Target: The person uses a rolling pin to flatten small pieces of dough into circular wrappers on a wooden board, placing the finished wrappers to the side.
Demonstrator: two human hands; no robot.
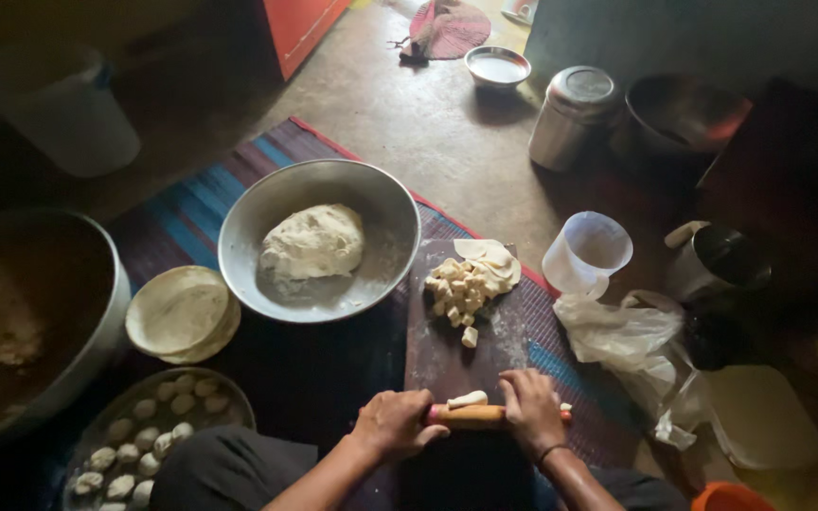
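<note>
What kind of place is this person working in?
Most likely a home kitchen worked at floor level. A wide metal bowl of dough sits on a striped mat, both hands press a rolling pin on a dark board, and shaped dumplings fill a tray.

I count two hands, the left hand (392, 422) and right hand (530, 409), on one rolling pin (471, 414); one dough piece (468, 399); one board (447, 350); one metal bowl (385, 213) at 12 o'clock holding one dough mound (312, 242); one stack of flat rounds (180, 313) at 10 o'clock; one plastic jug (586, 254) at 2 o'clock.
</note>
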